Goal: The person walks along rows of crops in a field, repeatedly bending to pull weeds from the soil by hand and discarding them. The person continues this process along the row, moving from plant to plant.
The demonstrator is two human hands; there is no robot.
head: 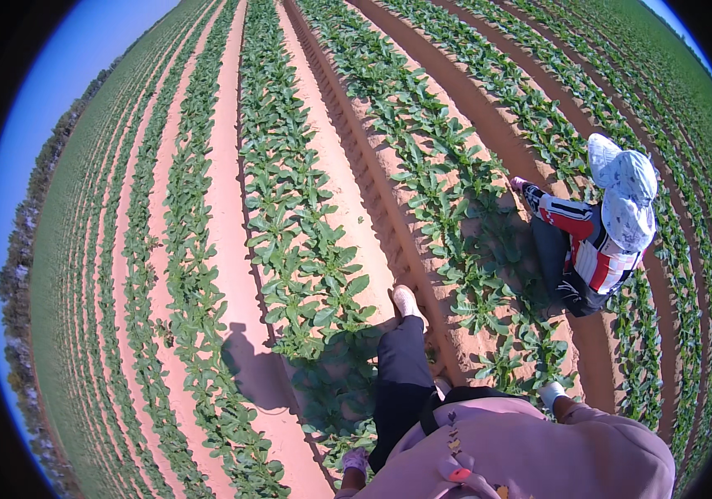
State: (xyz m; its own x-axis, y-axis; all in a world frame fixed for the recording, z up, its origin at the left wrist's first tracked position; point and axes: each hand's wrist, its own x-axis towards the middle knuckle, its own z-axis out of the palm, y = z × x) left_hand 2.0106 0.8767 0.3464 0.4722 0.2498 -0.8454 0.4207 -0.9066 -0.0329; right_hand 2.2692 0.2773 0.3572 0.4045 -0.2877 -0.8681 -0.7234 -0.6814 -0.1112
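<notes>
In a light pink patterned glove, my left hand hangs low at the bottom of the view. It is beside leafy green plants in the row to my left; its fingertips are hard to make out. My right hand, in a pale glove, reaches down at the leaves of a young plant in the row to my right. Leaves and the steep angle hide whether either hand holds anything. My light-coloured shoe stands in the furrow between these two rows.
Another person in a pale sun hat bends over the rows at my right, one gloved hand out ahead. Long crop rows on sandy beds fan out ahead. A tree line edges the field at left.
</notes>
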